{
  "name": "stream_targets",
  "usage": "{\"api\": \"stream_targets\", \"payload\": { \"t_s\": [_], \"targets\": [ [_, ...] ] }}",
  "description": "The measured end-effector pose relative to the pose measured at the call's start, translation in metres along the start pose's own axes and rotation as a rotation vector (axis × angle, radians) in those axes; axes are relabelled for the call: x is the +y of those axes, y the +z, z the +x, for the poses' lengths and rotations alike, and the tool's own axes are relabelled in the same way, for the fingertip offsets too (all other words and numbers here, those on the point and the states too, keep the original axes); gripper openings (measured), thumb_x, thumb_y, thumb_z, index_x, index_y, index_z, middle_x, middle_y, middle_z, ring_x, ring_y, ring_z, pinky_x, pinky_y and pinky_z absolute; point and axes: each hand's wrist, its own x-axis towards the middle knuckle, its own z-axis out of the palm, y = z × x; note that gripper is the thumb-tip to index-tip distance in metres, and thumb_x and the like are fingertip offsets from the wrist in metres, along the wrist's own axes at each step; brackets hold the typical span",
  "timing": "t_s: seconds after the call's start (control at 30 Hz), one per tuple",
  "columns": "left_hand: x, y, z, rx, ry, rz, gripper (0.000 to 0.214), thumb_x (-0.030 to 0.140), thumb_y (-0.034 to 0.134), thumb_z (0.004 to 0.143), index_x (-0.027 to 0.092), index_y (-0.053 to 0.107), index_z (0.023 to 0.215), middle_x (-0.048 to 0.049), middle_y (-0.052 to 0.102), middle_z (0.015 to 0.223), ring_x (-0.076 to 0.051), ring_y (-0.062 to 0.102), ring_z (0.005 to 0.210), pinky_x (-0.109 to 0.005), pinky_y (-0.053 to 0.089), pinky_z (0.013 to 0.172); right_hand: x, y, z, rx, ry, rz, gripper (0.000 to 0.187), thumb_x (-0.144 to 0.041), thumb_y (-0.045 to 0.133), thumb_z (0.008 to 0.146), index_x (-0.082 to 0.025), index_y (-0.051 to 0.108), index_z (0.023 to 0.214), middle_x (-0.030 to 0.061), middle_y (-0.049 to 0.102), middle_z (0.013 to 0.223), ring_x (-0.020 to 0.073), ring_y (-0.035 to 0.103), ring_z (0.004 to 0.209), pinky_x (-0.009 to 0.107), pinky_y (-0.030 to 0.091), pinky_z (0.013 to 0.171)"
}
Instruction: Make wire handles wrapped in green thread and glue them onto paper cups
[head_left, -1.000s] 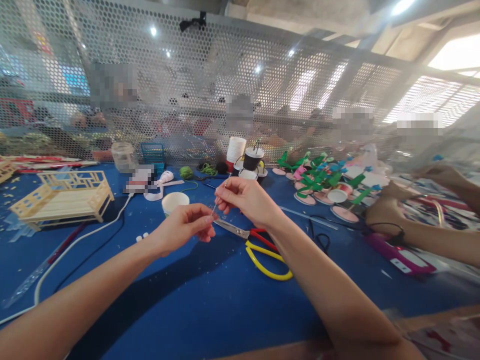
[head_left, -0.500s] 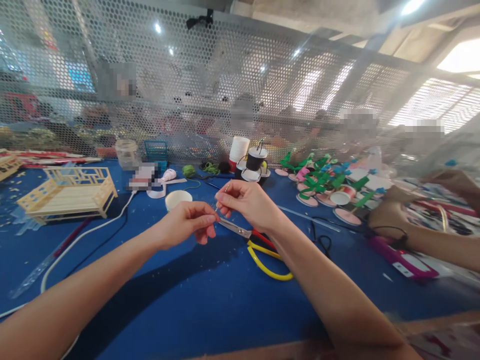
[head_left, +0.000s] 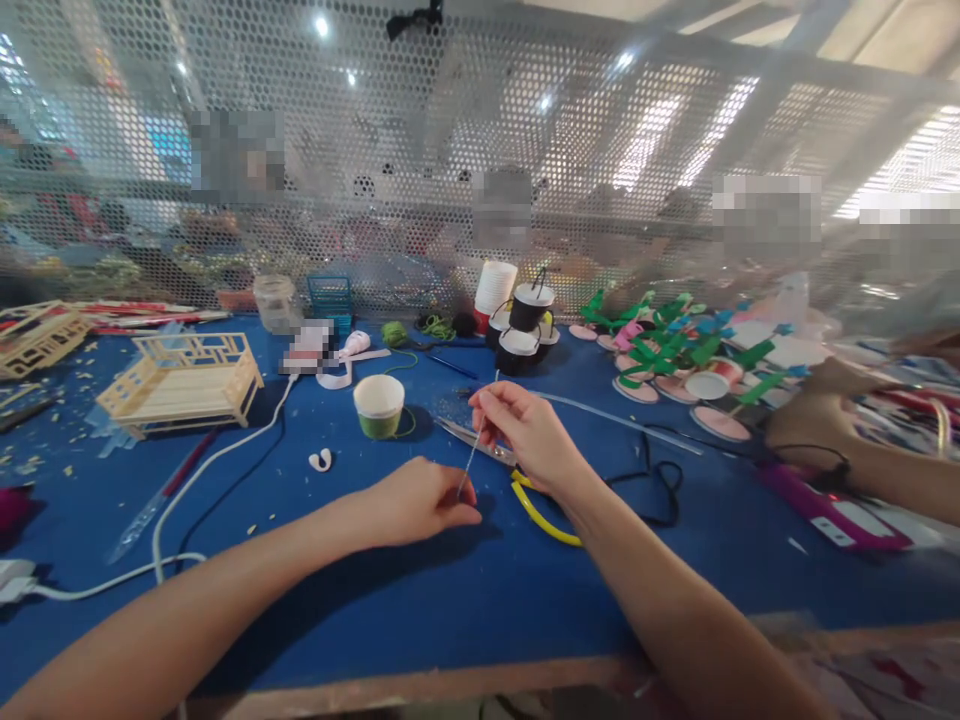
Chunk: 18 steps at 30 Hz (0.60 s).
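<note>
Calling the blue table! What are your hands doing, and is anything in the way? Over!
Right hand pinching thin stick. Left hand at its lower end, grip unclear. Scissors close by, partly hidden by right hand, maybe in the way.

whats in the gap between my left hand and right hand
In the head view, a thin pale rod, pinched in your right hand, slants down to your left hand; scissors lie behind it.

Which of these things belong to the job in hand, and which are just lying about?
In hand:
thin strand, held by the left hand and the right hand

Apparently just lying about:
scissors, close to the right hand
green and white cup
small wooden frame
green-leaved ornaments
</note>
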Motion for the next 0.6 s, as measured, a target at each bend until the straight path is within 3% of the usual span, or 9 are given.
{"api": "stream_targets", "payload": {
  "t_s": [0.07, 0.2, 0.4, 0.47, 0.6],
  "targets": [
    [-0.005, -0.003, 0.001, -0.052, -0.037, -0.193, 0.028, 0.032, 0.060, 0.067, 0.016, 0.054, 0.088, 0.0009, 0.056, 0.064, -0.011, 0.049, 0.056, -0.022, 0.035, 0.053, 0.005, 0.002, -0.002, -0.005, 0.028, -0.003, 0.024, -0.040, 0.053, 0.072, -0.017, 0.051, 0.072, -0.0033, 0.052, 0.055, 0.0065, 0.047, 0.045, 0.019, 0.037, 0.041],
    [-0.017, -0.009, -0.002, -0.280, -0.086, -0.687, 0.055, 0.023, 0.071, 0.055, 0.019, 0.043, 0.103, 0.0001, 0.056, 0.081, -0.011, 0.053, 0.069, -0.025, 0.041, 0.063, 0.008, 0.003, 0.000, -0.080, 0.085, -0.017, 0.025, -0.041, 0.055, 0.071, -0.016, 0.053, 0.070, -0.0030, 0.052, 0.056, 0.0064, 0.047, 0.046, 0.019, 0.037, 0.042],
    [-0.032, -0.024, -0.002, -0.525, -0.083, -0.945, 0.084, 0.019, 0.079, 0.040, 0.024, 0.038, 0.114, -0.0020, 0.055, 0.095, -0.015, 0.053, 0.085, -0.031, 0.039, 0.076, 0.011, 0.000, 0.005, -0.196, 0.210, -0.022, 0.026, -0.040, 0.058, 0.068, -0.014, 0.053, 0.066, -0.0035, 0.051, 0.054, 0.0055, 0.046, 0.045, 0.019, 0.037, 0.046],
    [-0.033, -0.026, 0.000, -0.469, -0.091, -1.024, 0.074, 0.025, 0.078, 0.045, 0.021, 0.041, 0.110, -0.0031, 0.058, 0.093, -0.016, 0.055, 0.086, -0.031, 0.040, 0.075, 0.012, 0.000, 0.004, -0.232, 0.219, -0.071, 0.023, -0.037, 0.057, 0.069, -0.014, 0.053, 0.067, -0.0028, 0.053, 0.055, 0.0062, 0.047, 0.047, 0.020, 0.038, 0.047],
    [-0.026, -0.020, 0.005, -0.120, -0.254, -1.098, 0.033, 0.038, 0.062, 0.067, 0.013, 0.049, 0.082, -0.0029, 0.063, 0.066, -0.013, 0.060, 0.063, -0.029, 0.043, 0.063, 0.015, 0.005, 0.002, -0.254, 0.168, -0.148, 0.017, -0.031, 0.055, 0.071, -0.015, 0.053, 0.064, -0.0025, 0.053, 0.056, 0.0072, 0.046, 0.051, 0.020, 0.037, 0.049]
  ]
}}
